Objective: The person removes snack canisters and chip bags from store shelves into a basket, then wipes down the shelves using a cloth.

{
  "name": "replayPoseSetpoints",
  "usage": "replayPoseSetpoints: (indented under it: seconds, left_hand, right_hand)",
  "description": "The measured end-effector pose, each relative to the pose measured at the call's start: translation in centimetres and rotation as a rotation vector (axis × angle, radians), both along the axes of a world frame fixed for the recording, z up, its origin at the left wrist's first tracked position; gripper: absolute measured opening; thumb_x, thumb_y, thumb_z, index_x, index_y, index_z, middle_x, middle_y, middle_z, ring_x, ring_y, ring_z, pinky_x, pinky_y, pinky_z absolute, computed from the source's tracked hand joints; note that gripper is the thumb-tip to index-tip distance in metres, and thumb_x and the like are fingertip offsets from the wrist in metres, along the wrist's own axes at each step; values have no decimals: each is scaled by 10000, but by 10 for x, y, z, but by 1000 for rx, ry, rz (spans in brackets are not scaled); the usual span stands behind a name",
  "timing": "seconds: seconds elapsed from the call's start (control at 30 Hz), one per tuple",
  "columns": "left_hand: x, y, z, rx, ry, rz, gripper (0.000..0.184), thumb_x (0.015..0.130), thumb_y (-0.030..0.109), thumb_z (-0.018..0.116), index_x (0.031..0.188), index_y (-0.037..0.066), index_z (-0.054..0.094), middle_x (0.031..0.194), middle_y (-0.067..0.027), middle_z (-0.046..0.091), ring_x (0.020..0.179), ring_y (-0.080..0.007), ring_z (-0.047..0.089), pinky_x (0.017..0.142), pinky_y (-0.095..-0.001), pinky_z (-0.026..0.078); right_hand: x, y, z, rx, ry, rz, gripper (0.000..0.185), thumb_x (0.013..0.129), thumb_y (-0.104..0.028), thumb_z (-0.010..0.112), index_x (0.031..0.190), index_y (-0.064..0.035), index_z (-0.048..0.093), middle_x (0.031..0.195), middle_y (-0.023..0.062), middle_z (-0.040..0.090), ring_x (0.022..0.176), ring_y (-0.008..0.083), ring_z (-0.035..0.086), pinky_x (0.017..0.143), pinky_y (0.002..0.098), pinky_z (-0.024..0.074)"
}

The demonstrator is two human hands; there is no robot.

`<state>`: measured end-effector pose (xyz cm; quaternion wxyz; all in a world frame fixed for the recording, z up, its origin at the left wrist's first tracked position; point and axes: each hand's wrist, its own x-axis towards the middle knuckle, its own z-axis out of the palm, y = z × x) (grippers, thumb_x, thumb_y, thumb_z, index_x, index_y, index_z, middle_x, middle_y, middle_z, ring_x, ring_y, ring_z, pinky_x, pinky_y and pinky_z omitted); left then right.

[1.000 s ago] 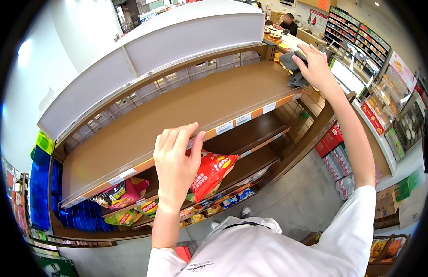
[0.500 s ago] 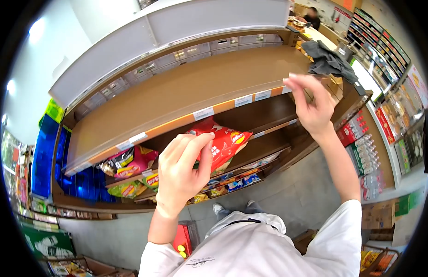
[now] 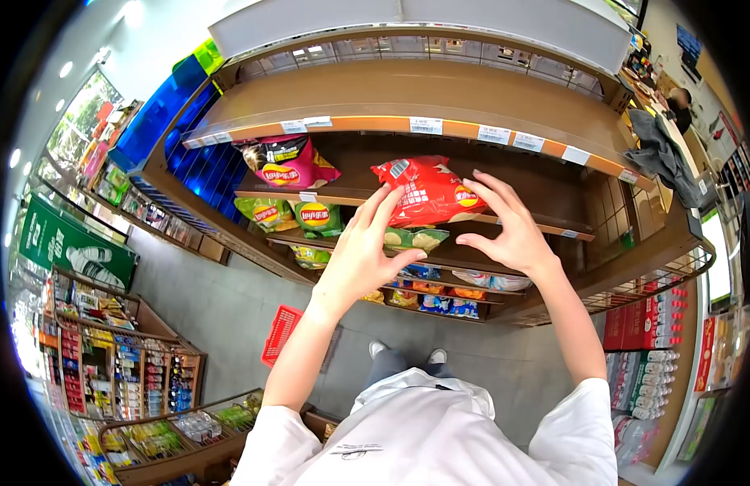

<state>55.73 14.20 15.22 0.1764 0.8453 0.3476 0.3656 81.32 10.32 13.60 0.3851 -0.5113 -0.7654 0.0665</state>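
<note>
A red chip bag (image 3: 427,193) lies on the second shelf, tilted a little over its front edge. My left hand (image 3: 359,251) is open at the bag's lower left, its fingertips overlapping the bag's edge; whether they touch it I cannot tell. On the other side my right hand (image 3: 508,227) is open too, thumb and fingers spread by the bag's right end. Below, partly covered by the red bag, a green chip bag (image 3: 415,239) shows between the two hands. Pink-and-black chip bags (image 3: 286,166) stand farther left on the same shelf.
Above runs a brown top shelf (image 3: 407,89) with price tags along its front. A grey cloth (image 3: 666,158) hangs at the right end. Packed bottles (image 3: 654,381) stand at right. On the floor at left sits a red basket (image 3: 282,334). A person (image 3: 679,105) is in the background.
My view has turned, so the shelf sits more level. Both hands have opened; the right has come down from the top shelf's edge towards the red bag.
</note>
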Motion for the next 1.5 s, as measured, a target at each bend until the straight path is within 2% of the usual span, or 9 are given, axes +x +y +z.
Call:
replayPoseSetpoints:
  seconds: [0.17,0.33,0.7,0.8,1.1,1.13,1.23,1.43,1.5]
  left_hand:
    - [6,27,-33,95,-34,-113,640,764,168,792,1326,56,507,1266,-197,585,1168,-383,564,953,-423,496]
    - [4,34,-46,128,-89,-125,487,774,51,747,1231,63,578,1181,-170,627,1035,-392,613,854,-419,536]
    - [-12,43,-69,118,-269,-112,487,749,-69,695,1211,57,613,1198,-173,625,1060,-377,622,849,-401,550]
    - [-15,45,-72,102,-307,-91,477,742,-96,699,1195,39,629,1218,-163,634,1108,-316,631,885,-352,536]
    - [-22,29,-29,242,-425,-52,488,722,-74,750,1181,38,627,1193,-157,645,1108,-290,637,907,-338,522]
    - [-23,27,-25,233,-454,-36,551,703,-63,779,1214,14,589,1171,-139,652,1123,-278,630,928,-338,512]
    - [-27,25,-20,37,-552,-192,784,680,12,836,1356,-19,440,1328,-165,551,1207,-280,573,995,-376,479]
    - [-38,23,0,141,-325,-351,917,644,131,895,1402,7,393,1468,-214,382,1317,-319,459,1060,-407,417]
    - [-40,19,-3,123,-259,-343,856,687,148,873,1384,-7,402,1398,-209,470,1260,-311,517,1033,-378,436]
  right_hand:
    - [-6,21,-27,-46,-28,22,806,680,-201,849,1391,-137,476,1436,138,445,1288,351,465,1060,415,418]
    - [-20,30,-52,53,-94,-67,732,693,-48,785,1360,-154,503,1372,121,490,1183,342,529,1004,435,460]
    - [-59,27,-61,343,-49,-196,617,657,97,721,1227,-127,639,1289,139,541,1145,338,561,950,405,503]
    - [-65,23,-56,362,-43,-209,623,648,103,725,1221,-127,643,1264,130,536,1142,335,552,949,407,500]
    - [-78,3,-6,431,-38,-202,589,632,121,697,1176,-99,649,1217,121,556,1116,336,535,909,415,516]
    - [-78,-1,5,417,-25,-195,583,638,118,698,1177,-99,649,1210,120,562,1112,333,539,908,413,516]
    - [-76,-19,38,340,-38,-160,545,668,92,705,1177,-96,650,1190,112,577,1082,319,564,903,398,516]
    - [-80,-50,85,254,43,-76,540,715,2,754,1229,-90,617,1144,127,627,1027,316,618,884,400,521]
    - [-84,-56,94,249,61,-75,553,727,-14,762,1250,-87,600,1153,129,631,1026,308,626,883,395,523]
